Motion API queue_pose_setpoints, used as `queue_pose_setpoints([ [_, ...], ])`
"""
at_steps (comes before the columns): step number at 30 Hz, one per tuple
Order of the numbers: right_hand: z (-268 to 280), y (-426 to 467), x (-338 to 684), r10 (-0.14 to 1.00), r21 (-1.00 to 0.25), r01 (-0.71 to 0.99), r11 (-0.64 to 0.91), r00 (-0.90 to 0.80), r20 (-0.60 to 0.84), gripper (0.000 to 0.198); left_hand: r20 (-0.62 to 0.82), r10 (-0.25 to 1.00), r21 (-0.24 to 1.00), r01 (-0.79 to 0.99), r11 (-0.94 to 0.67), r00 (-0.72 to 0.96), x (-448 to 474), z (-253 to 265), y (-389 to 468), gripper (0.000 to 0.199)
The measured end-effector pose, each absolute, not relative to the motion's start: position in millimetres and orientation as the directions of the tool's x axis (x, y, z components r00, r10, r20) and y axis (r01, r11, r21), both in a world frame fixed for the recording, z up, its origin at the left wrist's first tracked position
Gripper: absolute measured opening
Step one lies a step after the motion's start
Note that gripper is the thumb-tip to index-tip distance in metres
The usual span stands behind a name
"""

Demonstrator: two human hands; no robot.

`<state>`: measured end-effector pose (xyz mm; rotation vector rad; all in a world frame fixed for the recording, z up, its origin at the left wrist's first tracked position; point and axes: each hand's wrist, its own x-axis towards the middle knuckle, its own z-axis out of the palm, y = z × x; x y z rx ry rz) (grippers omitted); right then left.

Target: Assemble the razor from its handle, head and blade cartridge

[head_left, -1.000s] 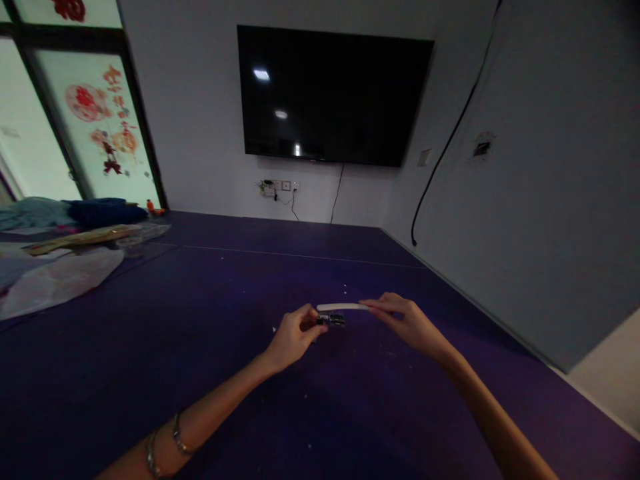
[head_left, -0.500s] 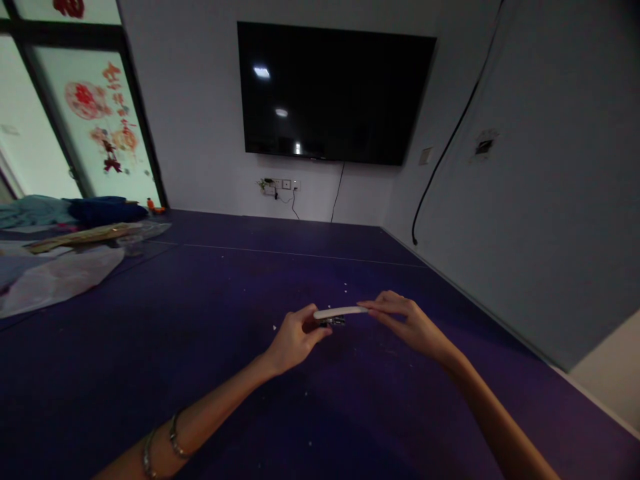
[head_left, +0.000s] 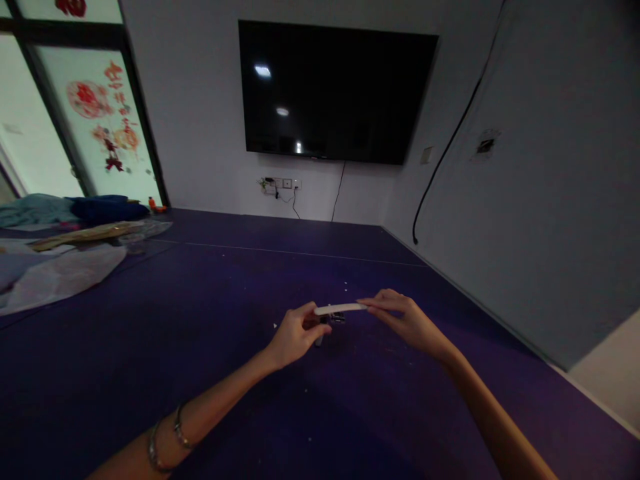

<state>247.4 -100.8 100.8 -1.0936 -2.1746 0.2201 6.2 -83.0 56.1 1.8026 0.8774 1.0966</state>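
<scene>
A thin white strip point(head_left: 343, 308), slightly bowed, spans the gap between my two hands above the purple surface. At its left end, my left hand point(head_left: 295, 337) has fingers and thumb closed on a small dark metallic tool point(head_left: 338, 318), which sits against the strip's underside. A greyish part of that tool sticks out below the thumb; its exact kind cannot be made out. My right hand point(head_left: 400, 317) pinches the strip's right end between thumb and fingertips.
Small white bits point(head_left: 345, 287) lie scattered on the purple surface point(head_left: 225, 373). Clear plastic sheeting point(head_left: 65, 280), a flat tan piece point(head_left: 90, 235) and dark blue cloth point(head_left: 107, 208) lie at the left. A black cable point(head_left: 443, 163) hangs along the right wall.
A greyish part of the tool now shows below my left thumb. The strip and both hands have barely moved, rising very slightly.
</scene>
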Motion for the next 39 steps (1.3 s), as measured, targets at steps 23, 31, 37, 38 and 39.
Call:
queue_pose_setpoints([
  [23, 108, -108, 247, 0.778, -0.508, 0.598, 0.621, -0.386, 0.496, 0.028, 0.391, 0.838, 0.883, 0.104, -0.459, 0.380, 5, 54, -88, 0.016],
  [31, 108, -108, 250, 0.790, -0.521, 0.608, 0.599, -0.343, 0.508, 0.027, 0.402, 0.835, 0.881, 0.091, -0.465, 0.374, 4, 55, -87, 0.018],
  [37, 108, -108, 250, 0.803, -0.551, 0.592, 0.588, -0.348, 0.483, 0.028, 0.413, 0.840, 0.874, 0.105, -0.474, 0.352, 3, 59, -88, 0.019],
  [38, 108, -107, 250, 0.810, -0.552, 0.603, 0.576, -0.329, 0.485, 0.028, 0.409, 0.843, 0.880, 0.096, -0.466, 0.349, 3, 60, -88, 0.019],
  [39, 108, -107, 250, 0.814, -0.555, 0.607, 0.569, -0.316, 0.488, 0.028, 0.402, 0.847, 0.885, 0.087, -0.457, 0.348, 3, 60, -88, 0.019],
])
